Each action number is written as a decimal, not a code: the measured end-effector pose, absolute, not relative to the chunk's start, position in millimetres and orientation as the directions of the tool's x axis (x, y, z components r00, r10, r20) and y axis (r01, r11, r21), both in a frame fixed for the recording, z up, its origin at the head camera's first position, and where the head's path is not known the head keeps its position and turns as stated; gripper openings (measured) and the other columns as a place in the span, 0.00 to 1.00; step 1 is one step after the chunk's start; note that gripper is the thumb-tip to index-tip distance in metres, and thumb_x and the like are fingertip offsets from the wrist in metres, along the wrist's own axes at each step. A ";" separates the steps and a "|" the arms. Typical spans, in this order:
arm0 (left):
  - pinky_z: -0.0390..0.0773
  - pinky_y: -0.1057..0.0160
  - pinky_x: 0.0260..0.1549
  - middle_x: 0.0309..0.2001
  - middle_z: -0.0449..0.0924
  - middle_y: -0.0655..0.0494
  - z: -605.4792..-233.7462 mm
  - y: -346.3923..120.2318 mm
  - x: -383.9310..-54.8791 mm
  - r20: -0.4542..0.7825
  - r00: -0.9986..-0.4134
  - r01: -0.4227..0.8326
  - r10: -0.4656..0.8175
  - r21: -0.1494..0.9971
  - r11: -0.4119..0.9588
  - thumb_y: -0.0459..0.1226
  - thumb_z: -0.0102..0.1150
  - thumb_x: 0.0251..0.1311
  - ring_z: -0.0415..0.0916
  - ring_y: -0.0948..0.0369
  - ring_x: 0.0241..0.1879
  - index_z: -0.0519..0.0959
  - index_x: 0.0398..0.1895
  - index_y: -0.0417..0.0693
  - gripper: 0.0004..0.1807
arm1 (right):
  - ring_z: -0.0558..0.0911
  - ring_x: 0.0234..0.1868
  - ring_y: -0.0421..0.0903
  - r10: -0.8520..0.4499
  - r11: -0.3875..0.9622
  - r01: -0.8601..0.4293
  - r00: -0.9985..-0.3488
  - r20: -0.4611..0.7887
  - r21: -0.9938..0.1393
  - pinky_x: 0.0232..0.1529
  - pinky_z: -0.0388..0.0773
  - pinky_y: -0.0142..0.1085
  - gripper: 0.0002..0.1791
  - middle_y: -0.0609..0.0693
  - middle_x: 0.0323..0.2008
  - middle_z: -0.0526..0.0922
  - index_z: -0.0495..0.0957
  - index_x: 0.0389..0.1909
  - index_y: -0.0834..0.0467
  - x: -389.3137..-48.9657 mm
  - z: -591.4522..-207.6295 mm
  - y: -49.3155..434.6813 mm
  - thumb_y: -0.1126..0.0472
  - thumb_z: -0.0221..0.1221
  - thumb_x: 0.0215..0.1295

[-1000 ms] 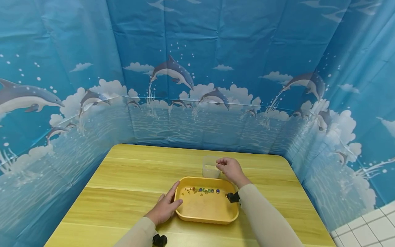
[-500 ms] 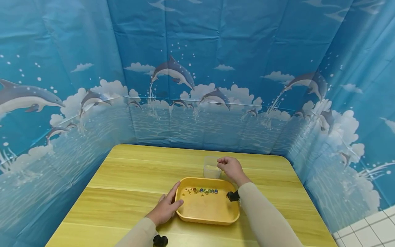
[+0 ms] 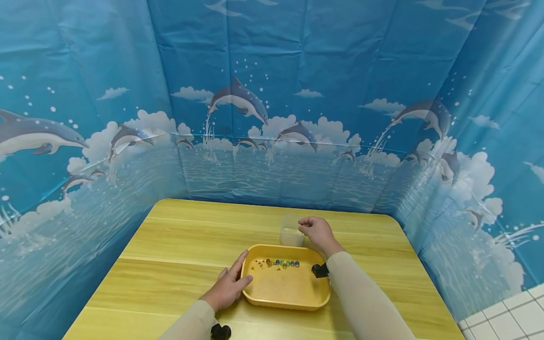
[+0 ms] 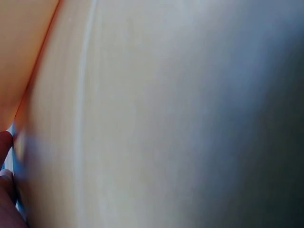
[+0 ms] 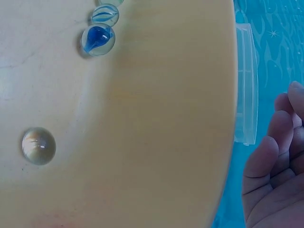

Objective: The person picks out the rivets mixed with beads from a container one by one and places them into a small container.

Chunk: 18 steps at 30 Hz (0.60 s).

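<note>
As hands flank them, marbles rest.

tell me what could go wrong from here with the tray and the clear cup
The right hand is right by the clear cup, so a bump might tip it.
The marbles lie loose in the yellow tray; if the left hand at its side tilts it, they could roll.
</note>
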State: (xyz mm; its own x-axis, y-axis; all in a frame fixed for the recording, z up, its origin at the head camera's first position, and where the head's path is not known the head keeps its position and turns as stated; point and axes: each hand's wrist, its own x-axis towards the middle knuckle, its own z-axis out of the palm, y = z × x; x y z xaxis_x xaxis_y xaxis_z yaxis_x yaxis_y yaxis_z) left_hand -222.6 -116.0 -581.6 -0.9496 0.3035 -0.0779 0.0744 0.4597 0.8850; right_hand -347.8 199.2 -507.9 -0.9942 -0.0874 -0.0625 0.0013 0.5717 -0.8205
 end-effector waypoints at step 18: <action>0.24 0.30 0.78 0.81 0.60 0.45 -579.8 -116.3 -220.5 -0.074 -0.950 0.079 0.304 0.883 0.462 0.50 0.50 0.80 0.59 0.42 0.80 0.46 0.87 0.67 0.39 | 0.83 0.58 0.56 -0.090 0.591 -0.015 -0.995 -0.047 -0.807 0.59 0.82 0.51 0.18 0.58 0.61 0.85 0.83 0.62 0.62 -345.6 -508.1 198.0 0.59 0.60 0.78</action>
